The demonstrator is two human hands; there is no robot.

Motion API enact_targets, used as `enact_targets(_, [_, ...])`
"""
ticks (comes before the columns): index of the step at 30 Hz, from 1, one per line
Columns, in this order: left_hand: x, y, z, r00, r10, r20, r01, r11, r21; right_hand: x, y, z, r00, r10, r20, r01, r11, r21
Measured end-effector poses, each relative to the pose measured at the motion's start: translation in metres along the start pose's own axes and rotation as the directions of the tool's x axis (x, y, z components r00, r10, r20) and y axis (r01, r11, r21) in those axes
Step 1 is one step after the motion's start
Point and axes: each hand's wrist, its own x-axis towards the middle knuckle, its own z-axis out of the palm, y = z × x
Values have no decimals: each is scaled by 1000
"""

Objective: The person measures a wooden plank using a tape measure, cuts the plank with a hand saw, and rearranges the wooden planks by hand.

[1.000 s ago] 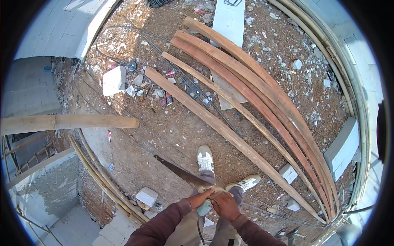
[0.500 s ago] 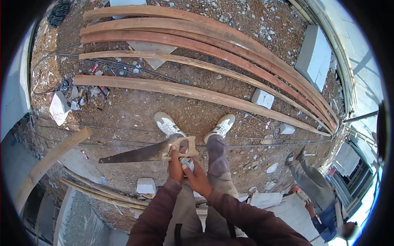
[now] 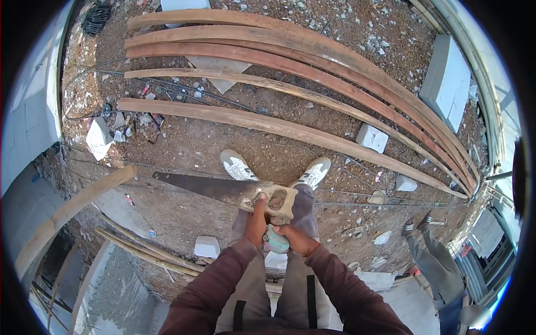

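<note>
My left hand is closed, its thumb pressed on the pale wooden handle of a handsaw. The dark blade points left, across the front of my left shoe. Below the handle, my right hand is closed around a small rounded pale-green object that may be a tape measure. Its far side sits against the fingers of my left hand, so I cannot tell whether both hands hold it. My fingertips underneath are hidden.
Several long timber beams lie across the rubble ground ahead. White blocks and a larger white block lie among them. A plank end juts in at left, near bamboo poles. Another person stands at right.
The saw has swung so its blade tip is higher, and its handle has shifted right. My right hand has turned, showing more of the pale-green object. The view has shifted slightly.
</note>
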Motion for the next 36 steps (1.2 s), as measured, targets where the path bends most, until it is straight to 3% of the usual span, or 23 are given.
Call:
enact_targets(3, [-12,-7,23,984,125,-127,-125,992,3,-6,15,4,997,-27,-69,20,995,-101])
enact_targets(5, [-15,-17,23,966,172,-193,-168,985,39,-18,-3,14,972,-207,-111,181,961,-208])
enact_targets(6, [-15,-22,24,963,167,-214,-156,986,64,-25,-8,18,966,-235,-110,189,927,-324])
enact_targets(8, [-10,-26,26,958,157,-241,-133,985,112,-40,-9,20,945,-310,-105,207,814,-543])
enact_targets(9, [-6,-27,29,952,175,-252,-144,980,136,-41,-11,25,854,-513,-91,315,647,-695])
enact_targets(12, [0,-24,33,954,208,-218,-164,965,205,-48,-40,27,902,-404,-152,166,649,-742])
enact_targets(15, [1,-1,34,933,204,-298,-158,973,170,-49,-31,-7,862,-495,-105,259,609,-750])
enact_targets(17, [7,21,23,926,205,-318,-194,979,66,-67,-24,-53,857,-502,-117,240,589,-771])
enact_targets(19, [10,50,0,938,225,-264,-249,966,-63,-98,-6,-122,877,-426,-219,25,497,-867])
enact_targets(20, [11,63,-11,943,235,-235,-270,954,-129,-119,-2,-157,890,-340,-304,-83,537,-840])
enact_targets(22, [15,88,-31,950,192,-246,-241,953,-184,-170,15,-219,830,-477,-289,-120,352,-928])
enact_targets(24, [20,96,-42,955,155,-252,-212,953,-215,-219,6,-253,853,-220,-472,-349,431,-832])
enact_targets(30, [47,76,-60,963,110,-244,-164,963,-214,-249,-8,-238,782,-223,-582,-350,615,-706])
enact_targets(33, [73,64,-76,969,90,-228,-150,953,-264,-240,17,-259,778,-191,-599,-480,434,-762])
enact_targets(36, [87,54,-105,962,53,-267,-118,965,-235,-244,26,-255,771,-163,-615,-493,459,-739])
